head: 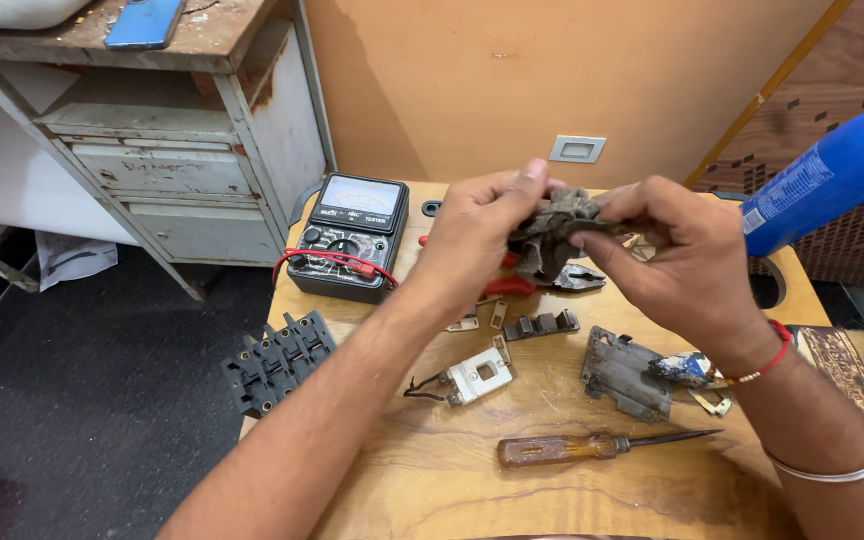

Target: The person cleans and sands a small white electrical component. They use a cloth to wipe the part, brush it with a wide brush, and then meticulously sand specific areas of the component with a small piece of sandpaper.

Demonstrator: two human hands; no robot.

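Both hands — left hand (477, 235) and right hand (677, 265) — are pinching a grimy grey crumpled rag (555, 232) together above the wooden table (432, 470), seemingly mid-wipe — firmer rubbing looks due.

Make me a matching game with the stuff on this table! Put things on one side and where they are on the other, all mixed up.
Things:
1. grey rag
2. meter
3. screwdriver
4. black terminal block

Places:
A. hanging over the table's left edge
B. held in both hands
C. nearest the camera, lying flat
D. far left part of the table, with a red lead across it

Pairs: 1-B, 2-D, 3-C, 4-A
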